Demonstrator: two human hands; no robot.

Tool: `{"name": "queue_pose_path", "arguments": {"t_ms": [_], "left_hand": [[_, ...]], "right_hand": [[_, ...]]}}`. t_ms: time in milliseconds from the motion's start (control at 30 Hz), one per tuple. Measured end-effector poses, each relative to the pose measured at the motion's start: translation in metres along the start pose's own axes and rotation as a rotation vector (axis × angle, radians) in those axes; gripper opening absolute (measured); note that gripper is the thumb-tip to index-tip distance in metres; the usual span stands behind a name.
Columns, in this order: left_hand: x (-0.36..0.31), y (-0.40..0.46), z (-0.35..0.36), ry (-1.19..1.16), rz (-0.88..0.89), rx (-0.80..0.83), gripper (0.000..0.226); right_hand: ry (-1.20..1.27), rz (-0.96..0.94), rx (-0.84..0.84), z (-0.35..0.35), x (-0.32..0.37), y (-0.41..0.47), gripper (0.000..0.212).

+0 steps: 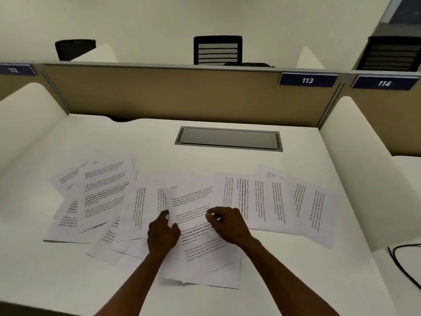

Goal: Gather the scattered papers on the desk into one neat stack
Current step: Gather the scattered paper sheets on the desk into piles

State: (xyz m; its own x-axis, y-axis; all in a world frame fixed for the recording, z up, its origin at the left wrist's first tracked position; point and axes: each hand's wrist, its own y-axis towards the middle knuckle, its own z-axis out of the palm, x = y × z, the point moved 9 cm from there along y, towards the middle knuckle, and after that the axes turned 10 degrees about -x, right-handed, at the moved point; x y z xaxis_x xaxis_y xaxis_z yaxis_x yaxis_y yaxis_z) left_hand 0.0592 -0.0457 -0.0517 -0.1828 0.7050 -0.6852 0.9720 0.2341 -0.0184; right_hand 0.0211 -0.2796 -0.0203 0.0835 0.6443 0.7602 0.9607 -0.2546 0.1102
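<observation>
At bench (296,265) centre, I see left hand (163,234) and right hand (227,224) fingers pinching one sheet (193,215); papers (102,197) scattered nine to three o'clock.

A grey cable hatch (228,139) is set flush into the white desk, near the tan partition (182,96) at its back. Blue number plates reading 112 (16,70), 113 (307,80) and 114 (384,83) sit along the partition's top edge. Behind it stand three black chairs: one left (75,49), one in the middle (217,50), one right (390,53). A black cable (403,265) loops at the right edge
</observation>
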Motion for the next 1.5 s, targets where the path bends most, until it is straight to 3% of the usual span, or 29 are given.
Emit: {"name": "queue_pose_path", "arguments": {"t_ms": [133, 167, 267, 333, 700, 933, 1233, 1367, 1500], "left_hand": [[0.009, 0.002, -0.006, -0.021, -0.052, 0.001, 0.048], [0.010, 0.003, -0.006, -0.014, -0.059, 0.003, 0.047], [0.012, 0.001, -0.004, 0.007, -0.053, 0.029, 0.048], [0.008, 0.000, -0.001, 0.022, -0.027, 0.047, 0.049], [-0.006, -0.009, 0.001, -0.041, 0.044, 0.055, 0.055], [-0.005, -0.012, 0.000, -0.193, -0.066, 0.049, 0.049], [0.000, -0.009, 0.004, -0.320, -0.153, 0.083, 0.043], [0.003, -0.007, 0.005, -0.335, -0.178, 0.109, 0.045], [0.009, -0.001, 0.003, -0.375, -0.216, 0.127, 0.044]], "right_hand": [[-0.209, -0.049, -0.299, -0.044, -0.014, 0.002, 0.026], [-0.290, -0.045, -0.296, -0.048, -0.023, 0.001, 0.028], [-0.548, 0.027, 0.048, -0.022, -0.056, -0.010, 0.048], [-0.589, 0.030, 0.176, -0.006, -0.064, -0.022, 0.058], [-0.581, -0.108, 0.156, 0.042, -0.002, -0.049, 0.075], [-0.607, -0.104, 0.175, 0.057, 0.001, -0.045, 0.078], [-0.640, -0.129, 0.263, 0.063, -0.001, -0.051, 0.097], [-0.679, -0.206, 0.300, 0.064, 0.003, -0.055, 0.081], [-0.696, -0.456, 0.222, 0.060, 0.029, -0.070, 0.035]]}}
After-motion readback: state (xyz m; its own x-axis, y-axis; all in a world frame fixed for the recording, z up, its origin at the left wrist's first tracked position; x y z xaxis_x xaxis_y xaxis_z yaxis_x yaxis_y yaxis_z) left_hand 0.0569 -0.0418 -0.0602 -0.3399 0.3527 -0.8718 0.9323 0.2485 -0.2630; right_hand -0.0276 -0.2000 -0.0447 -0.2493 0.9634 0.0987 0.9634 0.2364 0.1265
